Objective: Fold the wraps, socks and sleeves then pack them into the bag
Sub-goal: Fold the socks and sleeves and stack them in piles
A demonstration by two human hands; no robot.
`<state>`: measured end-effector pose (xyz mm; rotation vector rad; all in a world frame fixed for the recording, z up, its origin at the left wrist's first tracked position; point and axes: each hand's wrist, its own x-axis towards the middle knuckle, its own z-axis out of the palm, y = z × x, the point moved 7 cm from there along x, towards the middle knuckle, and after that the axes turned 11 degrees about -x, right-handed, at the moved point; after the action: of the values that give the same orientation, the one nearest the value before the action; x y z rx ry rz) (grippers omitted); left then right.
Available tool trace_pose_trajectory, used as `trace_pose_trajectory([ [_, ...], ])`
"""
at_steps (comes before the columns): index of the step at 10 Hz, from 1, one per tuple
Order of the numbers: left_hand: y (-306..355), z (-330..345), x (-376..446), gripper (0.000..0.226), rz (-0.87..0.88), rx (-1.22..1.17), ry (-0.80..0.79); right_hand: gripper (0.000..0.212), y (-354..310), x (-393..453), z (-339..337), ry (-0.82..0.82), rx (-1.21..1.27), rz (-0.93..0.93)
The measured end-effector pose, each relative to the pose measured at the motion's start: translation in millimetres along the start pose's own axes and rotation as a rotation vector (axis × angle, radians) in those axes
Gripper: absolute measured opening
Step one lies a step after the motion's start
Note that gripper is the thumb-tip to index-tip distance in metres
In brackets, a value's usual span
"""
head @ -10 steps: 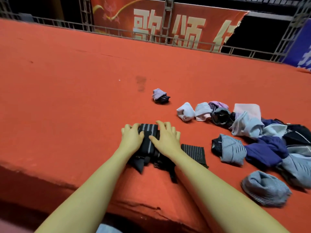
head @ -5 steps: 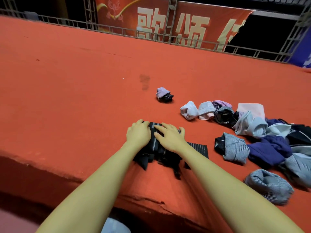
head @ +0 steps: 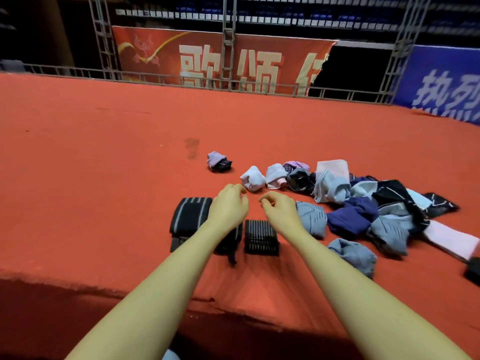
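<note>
Partly hidden striped wrap (head: pixel 191 216) under left forearm (head: pixel 197 245).

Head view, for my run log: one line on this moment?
left hand: open, above wrap | right hand: open, empty | pile: unfolded | bag: unseen

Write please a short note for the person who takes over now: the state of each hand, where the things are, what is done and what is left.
Left hand and right hand: both loosely curled, holding nothing, above the red table.
Black striped wrap lies folded under the left wrist; a smaller black ribbed piece lies beside it.
Folded pairs in a row behind: the purple-black bundle, the white socks, and more to their right.
Mixed pile of grey, navy, black and pink pieces at right looks partly unfolded.
No bag in view; nothing packed yet.
Left: fold the pile, find the bag, pack everything.
</note>
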<state>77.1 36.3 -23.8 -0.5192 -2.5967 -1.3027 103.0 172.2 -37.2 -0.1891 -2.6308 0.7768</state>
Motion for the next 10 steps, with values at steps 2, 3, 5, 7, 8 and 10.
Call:
trace_pose_trajectory([
  [2, 78.9, 73.5, -15.5, 0.026, 0.110, -0.134, -0.131, 0.019, 83.6, -35.4, -82.6, 0.165, -0.031, 0.154],
  [3, 118.0, 120.6, -24.9, 0.025, 0.161, -0.193, -0.202, 0.019, 130.3, -54.8, -122.6, 0.258, -0.061, 0.250],
  [5, 185.1, 227.8, -54.3, 0.024, 0.231, -0.273, -0.381, 0.021, 228.8, -100.5, -190.7, 0.380, -0.175, 0.490],
  [7, 227.2, 332.6, -64.5, 0.032, 0.297, -0.197, -0.601, 0.036, 305.9, -129.3, -226.3, 0.188, -0.469, 0.660],
  [8, 237.1, 368.5, -66.0, 0.033, 0.306, -0.144, -0.666, 0.035, 327.4, -130.6, -235.6, 0.131, -0.594, 0.688],
  [10, 247.5, 411.1, -60.0, 0.041, 0.352, -0.096, -0.722, 0.022, 368.7, -118.1, -236.8, 0.148, -0.705, 0.670],
])
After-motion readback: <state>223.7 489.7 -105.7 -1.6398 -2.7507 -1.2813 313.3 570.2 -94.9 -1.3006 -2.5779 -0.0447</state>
